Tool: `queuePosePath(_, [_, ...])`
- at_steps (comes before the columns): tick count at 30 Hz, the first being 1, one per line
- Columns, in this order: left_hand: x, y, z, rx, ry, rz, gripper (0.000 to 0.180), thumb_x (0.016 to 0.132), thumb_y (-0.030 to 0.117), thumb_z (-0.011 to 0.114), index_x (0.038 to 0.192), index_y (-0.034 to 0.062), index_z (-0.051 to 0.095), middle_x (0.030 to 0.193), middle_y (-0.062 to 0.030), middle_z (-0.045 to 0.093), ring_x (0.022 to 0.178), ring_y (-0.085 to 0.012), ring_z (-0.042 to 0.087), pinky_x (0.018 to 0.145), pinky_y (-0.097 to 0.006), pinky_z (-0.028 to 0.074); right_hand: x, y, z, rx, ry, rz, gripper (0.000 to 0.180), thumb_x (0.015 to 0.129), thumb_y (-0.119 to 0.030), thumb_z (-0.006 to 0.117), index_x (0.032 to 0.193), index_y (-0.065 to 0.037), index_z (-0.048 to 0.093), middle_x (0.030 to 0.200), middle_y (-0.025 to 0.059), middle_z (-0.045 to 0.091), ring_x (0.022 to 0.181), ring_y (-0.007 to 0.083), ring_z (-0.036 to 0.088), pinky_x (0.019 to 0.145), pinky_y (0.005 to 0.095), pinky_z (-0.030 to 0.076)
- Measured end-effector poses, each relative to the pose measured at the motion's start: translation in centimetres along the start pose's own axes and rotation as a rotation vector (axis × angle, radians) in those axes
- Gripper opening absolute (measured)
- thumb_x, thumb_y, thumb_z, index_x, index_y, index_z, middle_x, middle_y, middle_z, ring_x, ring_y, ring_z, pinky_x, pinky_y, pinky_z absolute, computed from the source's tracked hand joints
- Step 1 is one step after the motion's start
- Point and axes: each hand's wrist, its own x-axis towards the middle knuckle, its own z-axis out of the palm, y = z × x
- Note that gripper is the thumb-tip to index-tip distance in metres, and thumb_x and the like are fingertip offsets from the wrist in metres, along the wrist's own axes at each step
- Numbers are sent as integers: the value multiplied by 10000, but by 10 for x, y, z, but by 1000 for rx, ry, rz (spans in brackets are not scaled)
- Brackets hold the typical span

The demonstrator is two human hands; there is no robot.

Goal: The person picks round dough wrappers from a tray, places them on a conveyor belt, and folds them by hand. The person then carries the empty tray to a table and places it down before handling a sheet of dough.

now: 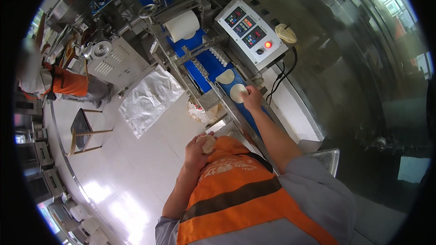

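Observation:
My right hand (253, 99) reaches out over the blue conveyor belt (250, 117). Its fingers close on the edge of a round, pale dough wrapper (237, 93) that appears to lie on the belt. Just beyond it, a second dough wrapper (225, 76) rests on the same belt. Close to my apron, my left hand (196, 153) is curled around some round dough wrappers (208, 144); how many are in it I cannot tell.
A white roller (182, 25) sits across the machine farther up. Right of the belt stands a control box (251, 33) with a lit red button; pale dough rounds (285, 33) lie at its corner. A plastic sheet (151, 101), a stool (81, 130) and another person (68, 80) are at left.

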Motion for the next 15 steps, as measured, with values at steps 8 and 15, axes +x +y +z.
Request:
queuePosePath(8, [-6, 0, 6, -85, -44, 191, 432, 947, -18, 509, 1372, -23, 434, 1317, -177, 570, 1166, -319, 599, 938, -447, 550, -3, -26, -1, -173, 114, -139, 444, 762, -269, 831, 1101, -40, 657, 944, 108, 709, 848, 283, 690, 732, 407, 541])
queuePosePath(15, [7, -2, 13, 245, -144, 191, 452, 893, -69, 523, 1340, -42, 463, 1275, -169, 595, 1107, -268, 639, 908, -361, 562, -88, -101, -26, 253, -599, -8, 400, 810, -316, 810, 1035, -10, 684, 882, 96, 710, 798, 202, 678, 731, 331, 538])
